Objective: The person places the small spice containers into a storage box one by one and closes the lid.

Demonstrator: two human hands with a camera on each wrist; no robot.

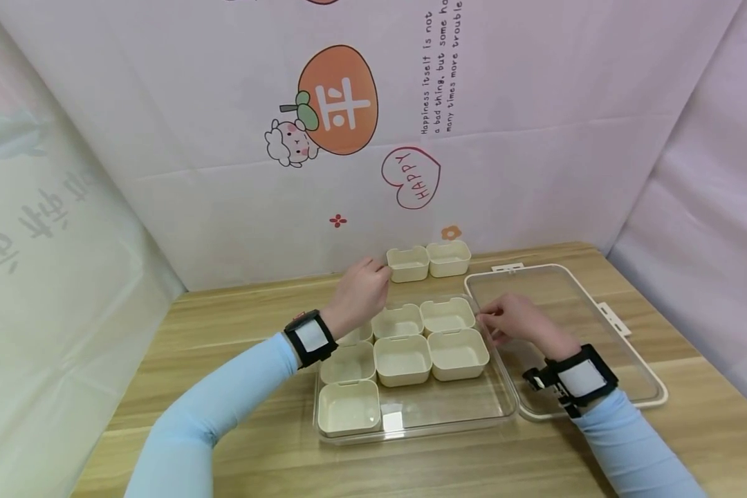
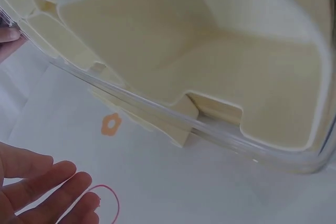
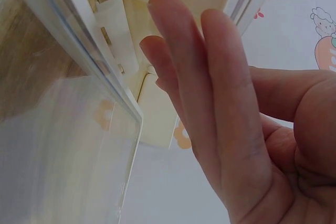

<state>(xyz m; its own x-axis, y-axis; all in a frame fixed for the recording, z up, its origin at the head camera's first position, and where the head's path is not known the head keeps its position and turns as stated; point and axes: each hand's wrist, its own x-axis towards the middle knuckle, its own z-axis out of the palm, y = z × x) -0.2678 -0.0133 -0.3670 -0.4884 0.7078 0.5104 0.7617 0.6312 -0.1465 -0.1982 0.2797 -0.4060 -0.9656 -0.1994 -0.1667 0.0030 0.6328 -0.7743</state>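
My left hand (image 1: pixel 361 290) is just left of two small cream bins at the back, the nearer one a cream bin (image 1: pixel 409 265). In the left wrist view its fingers (image 2: pixel 55 187) are loosely extended with nothing between them. My right hand (image 1: pixel 517 321) is by the right wall of a clear plastic box (image 1: pixel 448 415), its fingers (image 3: pixel 231 93) nearly straight; whether they touch the wall is hard to tell. Several cream bins stand inside that box, among them a front-left bin (image 1: pixel 348 408) and a middle bin (image 1: pixel 402 360). My left hand and wrist partly hide the left ones.
A clear lid (image 1: pixel 588 328) with a cream rim and side clips lies right of the box, under my right wrist. The second back bin (image 1: pixel 449 259) stands near the printed cloth (image 1: pixel 249 207) behind the wooden table (image 1: pixel 243 429).
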